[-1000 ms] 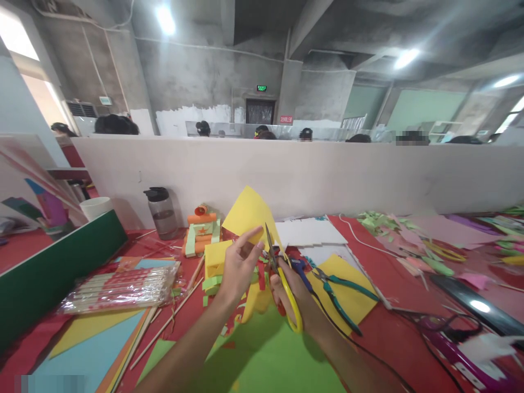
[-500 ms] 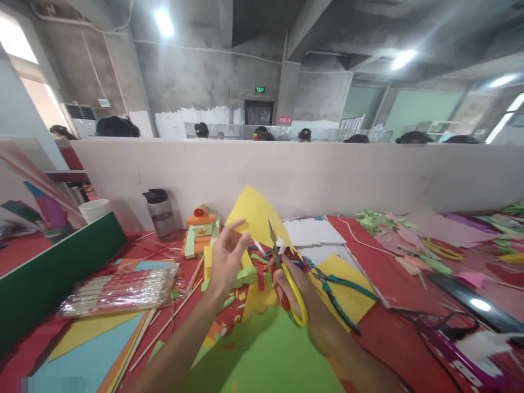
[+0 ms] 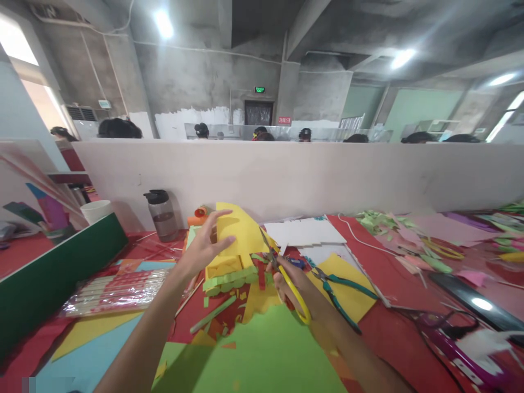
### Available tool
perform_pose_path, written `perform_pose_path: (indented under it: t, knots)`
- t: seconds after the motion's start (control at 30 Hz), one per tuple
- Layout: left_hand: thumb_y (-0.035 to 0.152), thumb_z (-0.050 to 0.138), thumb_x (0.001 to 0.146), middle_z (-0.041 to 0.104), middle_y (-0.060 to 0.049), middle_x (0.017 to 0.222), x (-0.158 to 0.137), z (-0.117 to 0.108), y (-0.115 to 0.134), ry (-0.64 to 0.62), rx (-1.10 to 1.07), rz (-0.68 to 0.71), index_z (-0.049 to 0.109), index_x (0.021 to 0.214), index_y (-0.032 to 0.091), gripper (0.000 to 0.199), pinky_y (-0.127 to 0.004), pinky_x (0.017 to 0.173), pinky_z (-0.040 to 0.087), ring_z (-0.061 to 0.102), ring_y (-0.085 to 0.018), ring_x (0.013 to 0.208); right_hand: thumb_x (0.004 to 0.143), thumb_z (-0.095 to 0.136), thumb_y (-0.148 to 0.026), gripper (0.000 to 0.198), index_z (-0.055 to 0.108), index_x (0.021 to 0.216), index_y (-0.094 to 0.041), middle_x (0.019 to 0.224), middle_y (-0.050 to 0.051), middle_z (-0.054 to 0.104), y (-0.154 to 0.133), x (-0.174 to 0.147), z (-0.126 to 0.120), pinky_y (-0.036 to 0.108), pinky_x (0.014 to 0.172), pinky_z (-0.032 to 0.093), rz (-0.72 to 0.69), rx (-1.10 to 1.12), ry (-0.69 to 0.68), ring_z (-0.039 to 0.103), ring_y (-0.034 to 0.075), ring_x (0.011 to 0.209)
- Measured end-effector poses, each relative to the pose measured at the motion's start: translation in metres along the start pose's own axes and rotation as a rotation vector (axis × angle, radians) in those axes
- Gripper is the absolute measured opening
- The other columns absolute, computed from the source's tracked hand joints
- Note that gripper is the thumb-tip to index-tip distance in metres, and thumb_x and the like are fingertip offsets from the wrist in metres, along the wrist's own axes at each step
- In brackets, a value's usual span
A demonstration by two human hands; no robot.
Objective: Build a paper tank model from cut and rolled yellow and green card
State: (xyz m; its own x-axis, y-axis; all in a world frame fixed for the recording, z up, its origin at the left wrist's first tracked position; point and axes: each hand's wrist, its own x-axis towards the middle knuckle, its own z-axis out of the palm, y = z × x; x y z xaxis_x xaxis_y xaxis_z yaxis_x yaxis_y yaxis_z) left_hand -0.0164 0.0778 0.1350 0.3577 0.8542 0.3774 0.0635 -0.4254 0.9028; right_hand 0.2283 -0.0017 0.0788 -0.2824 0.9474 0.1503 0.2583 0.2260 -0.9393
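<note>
In the head view, my left hand has the left edge of a sheet of yellow paper between thumb and fingers. My right hand is closed around scissors with yellow handles, their blades at the sheet's right edge. Beneath the paper sits a yellow paper model with scalloped green trim. A large green sheet lies under my forearms, with small paper scraps scattered beyond it. Teal-handled pliers rest on another yellow sheet to the right.
A grey water bottle stands by the white partition. Wrapped sticks lie left, near a green panel. A phone and a purple power strip are at right. Heads of other people show beyond the partition.
My left hand has moved left and a little nearer with the yellow paper, which has tilted and lowered. The scissors stay near the same place. More of the yellow model shows.
</note>
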Motion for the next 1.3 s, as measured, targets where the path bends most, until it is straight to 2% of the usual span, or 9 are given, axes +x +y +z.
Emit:
perform_pose_path:
  t: [0.1,0.17,0.23,0.33,0.47,0.73,0.83,1.1,1.3]
  knots:
    - [0.041,0.067,0.085,0.064,-0.006,0.125,-0.003,-0.003,0.005,-0.109,0.207,0.081,0.062,0.123,0.028,0.041,-0.032,0.080,0.051,0.063,-0.024,0.100,0.087,0.044,-0.076,0.056,0.050,0.100,-0.022,0.058,-0.008,0.043,0.001,-0.001,0.006,0.022,0.040,0.032,-0.006,0.088,0.066,0.037,0.009,0.039]
    - [0.042,0.065,0.087,0.065,-0.005,0.124,-0.004,-0.001,0.005,-0.150,0.245,0.071,0.065,0.118,0.027,0.035,-0.028,0.067,0.049,0.063,-0.018,0.081,0.085,0.042,-0.080,0.058,0.049,0.093,-0.023,0.058,-0.007,0.043,-0.005,-0.004,0.011,0.023,0.043,0.036,-0.008,0.123,0.101,0.040,0.010,0.041]
    - [0.043,0.064,0.087,0.066,-0.006,0.121,-0.004,0.003,0.004,-0.157,0.208,0.024,0.065,0.119,0.026,0.036,-0.024,0.050,0.040,0.052,-0.010,0.059,0.086,0.039,-0.080,0.058,0.046,0.083,-0.023,0.055,-0.006,0.042,-0.013,-0.009,0.016,0.024,0.046,0.038,0.018,0.140,0.127,0.040,0.011,0.043]
    - [0.043,0.067,0.085,0.068,-0.005,0.106,-0.004,0.009,0.001,-0.131,0.136,0.007,0.066,0.120,0.026,0.039,-0.022,0.042,0.029,0.037,-0.005,0.047,0.087,0.036,-0.080,0.057,0.044,0.079,-0.024,0.059,-0.005,0.044,-0.023,-0.015,0.020,0.025,0.049,0.038,0.019,0.137,0.202,0.039,0.011,0.046]
    - [0.043,0.071,0.080,0.065,-0.002,0.076,-0.005,0.015,0.000,-0.073,0.071,0.027,0.069,0.119,0.026,0.042,-0.022,0.039,0.020,0.027,-0.005,0.042,0.086,0.035,-0.081,0.059,0.045,0.078,-0.024,0.059,-0.004,0.044,-0.025,-0.015,0.018,0.026,0.051,0.041,-0.028,0.073,0.195,0.043,0.013,0.050]
    - [0.045,0.074,0.078,0.052,0.002,0.054,-0.006,0.016,-0.002,-0.050,0.064,0.010,0.069,0.121,0.027,0.047,-0.022,0.039,0.013,0.022,-0.006,0.039,0.084,0.040,-0.081,0.057,0.044,0.080,-0.025,0.058,-0.003,0.048,-0.020,-0.012,0.013,0.027,0.047,0.038,-0.009,0.035,0.204,0.045,0.015,0.049]
    - [0.046,0.075,0.077,0.048,0.004,0.052,-0.006,0.015,-0.002,-0.042,0.074,0.011,0.070,0.121,0.027,0.048,-0.022,0.039,0.013,0.021,-0.006,0.039,0.087,0.042,-0.078,0.053,0.048,0.086,-0.025,0.058,-0.003,0.048,-0.018,-0.011,0.012,0.026,0.046,0.035,0.002,0.043,0.197,0.044,0.014,0.048]
    - [0.045,0.073,0.079,0.062,0.000,0.068,-0.007,0.014,-0.003,-0.034,0.133,0.035,0.069,0.121,0.029,0.045,-0.022,0.037,0.015,0.024,-0.006,0.040,0.091,0.042,-0.072,0.050,0.052,0.096,-0.023,0.062,-0.003,0.050,-0.012,-0.010,0.011,0.023,0.045,0.038,0.008,0.015,0.189,0.047,0.013,0.049]
    - [0.042,0.074,0.079,0.053,0.003,0.055,-0.006,0.014,-0.003,-0.040,0.132,0.031,0.069,0.121,0.029,0.044,-0.022,0.038,0.011,0.021,-0.006,0.039,0.091,0.044,-0.070,0.049,0.052,0.099,-0.023,0.063,-0.004,0.049,-0.009,-0.010,0.012,0.022,0.043,0.036,0.019,0.027,0.191,0.045,0.012,0.049]
